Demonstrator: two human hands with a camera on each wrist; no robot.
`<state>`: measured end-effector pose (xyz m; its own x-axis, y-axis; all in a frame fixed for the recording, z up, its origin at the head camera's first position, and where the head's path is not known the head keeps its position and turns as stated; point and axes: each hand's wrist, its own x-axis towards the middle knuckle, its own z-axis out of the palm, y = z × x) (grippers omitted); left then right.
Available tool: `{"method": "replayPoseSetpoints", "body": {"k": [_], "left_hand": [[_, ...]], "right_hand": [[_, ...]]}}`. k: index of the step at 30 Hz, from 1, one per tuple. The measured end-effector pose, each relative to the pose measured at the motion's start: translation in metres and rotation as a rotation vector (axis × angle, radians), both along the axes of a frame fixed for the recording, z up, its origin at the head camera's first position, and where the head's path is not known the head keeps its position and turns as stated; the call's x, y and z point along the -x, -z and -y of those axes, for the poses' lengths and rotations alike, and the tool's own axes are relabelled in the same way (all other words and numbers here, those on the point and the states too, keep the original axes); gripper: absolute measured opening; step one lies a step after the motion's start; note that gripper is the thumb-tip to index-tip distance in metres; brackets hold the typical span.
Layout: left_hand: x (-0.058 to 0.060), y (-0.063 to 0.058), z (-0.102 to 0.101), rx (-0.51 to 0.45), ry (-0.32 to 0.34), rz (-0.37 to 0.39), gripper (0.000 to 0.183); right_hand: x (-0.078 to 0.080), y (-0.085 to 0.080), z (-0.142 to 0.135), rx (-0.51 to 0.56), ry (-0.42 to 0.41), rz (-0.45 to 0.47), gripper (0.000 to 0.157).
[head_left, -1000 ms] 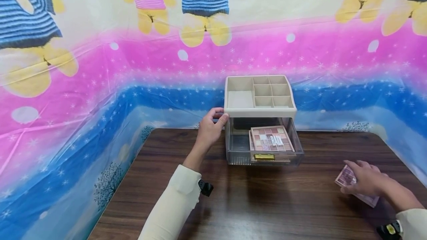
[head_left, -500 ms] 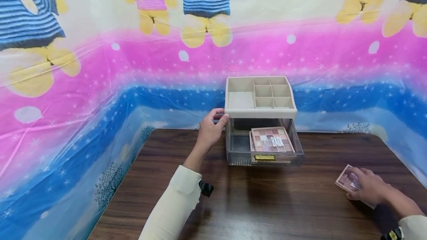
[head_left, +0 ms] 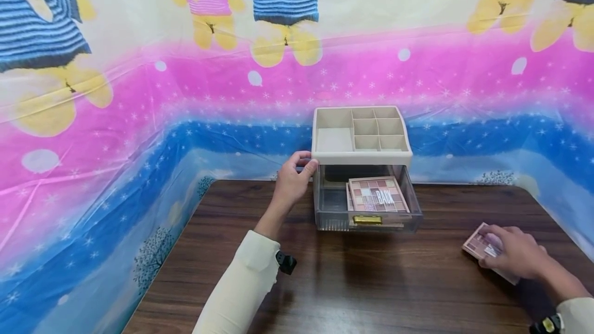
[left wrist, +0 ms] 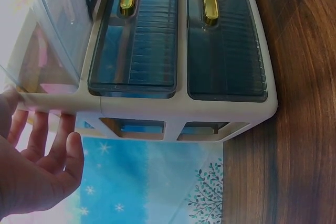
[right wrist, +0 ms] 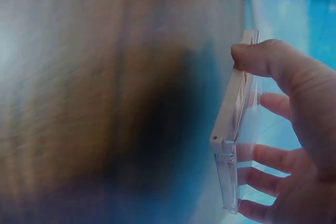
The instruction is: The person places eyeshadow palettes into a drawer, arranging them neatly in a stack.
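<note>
A cream makeup organizer [head_left: 362,157] stands at the back of the table, its clear top drawer [head_left: 333,221] pulled out. Inside that drawer lie stacked eyeshadow palettes [head_left: 377,195], the upper one printed "BACK". My left hand [head_left: 291,183] grips the organizer's left edge, thumb at the front corner and fingers along the side; the left wrist view shows the fingers [left wrist: 38,137] at the frame. At the right, my right hand [head_left: 520,252] holds another eyeshadow palette [head_left: 474,242] over the table. In the right wrist view, thumb and fingers pinch this palette [right wrist: 231,108], seen edge-on.
Two more smoky drawers with gold handles [left wrist: 210,1] sit shut below the pulled-out one. The organizer's top has several open compartments [head_left: 334,138]. A dark wood table [head_left: 371,293] carries everything, and a printed cloth [head_left: 232,86] hangs behind and at the sides.
My right hand has closed around the palette and raised it a little off the table, its shadow now showing beneath. The left hand and the organizer stay put.
</note>
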<state>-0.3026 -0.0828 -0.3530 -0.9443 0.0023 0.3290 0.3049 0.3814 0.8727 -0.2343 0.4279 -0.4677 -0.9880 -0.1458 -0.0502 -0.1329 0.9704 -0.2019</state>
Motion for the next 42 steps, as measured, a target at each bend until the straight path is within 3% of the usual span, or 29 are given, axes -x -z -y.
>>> {"method": "replayPoseSetpoints", "body": {"k": [5, 11, 17, 24, 27, 31, 37, 42], "left_hand": [[-0.001, -0.001, 0.001, -0.005, -0.003, 0.004, 0.035], [-0.001, 0.000, 0.000, 0.009, -0.007, 0.002, 0.036], [0.000, 0.003, -0.001, 0.009, -0.004, -0.005, 0.036], [0.000, 0.002, 0.000, 0.011, -0.001, -0.001, 0.036], [0.000, 0.001, 0.000, 0.009, -0.003, -0.003, 0.035], [0.000, 0.000, 0.001, 0.017, -0.006, -0.001, 0.035], [-0.001, 0.001, 0.002, 0.017, -0.007, 0.009, 0.034], [0.000, 0.000, 0.002, 0.024, 0.001, -0.002, 0.034]], "right_hand": [[-0.001, -0.035, 0.024, 0.049, -0.066, -0.133, 0.082], [-0.005, -0.096, 0.065, 0.108, -0.211, -0.240, 0.082], [-0.007, -0.153, 0.096, 0.146, -0.299, -0.287, 0.082], [-0.021, -0.203, 0.133, 0.221, -0.336, -0.317, 0.078], [-0.025, -0.212, 0.153, 0.238, -0.400, -0.287, 0.075], [-0.023, -0.213, 0.181, 0.181, -0.518, -0.281, 0.071], [-0.018, -0.206, 0.216, 0.089, -0.586, -0.304, 0.071], [-0.012, -0.199, 0.229, 0.058, -0.612, -0.299, 0.072]]}}
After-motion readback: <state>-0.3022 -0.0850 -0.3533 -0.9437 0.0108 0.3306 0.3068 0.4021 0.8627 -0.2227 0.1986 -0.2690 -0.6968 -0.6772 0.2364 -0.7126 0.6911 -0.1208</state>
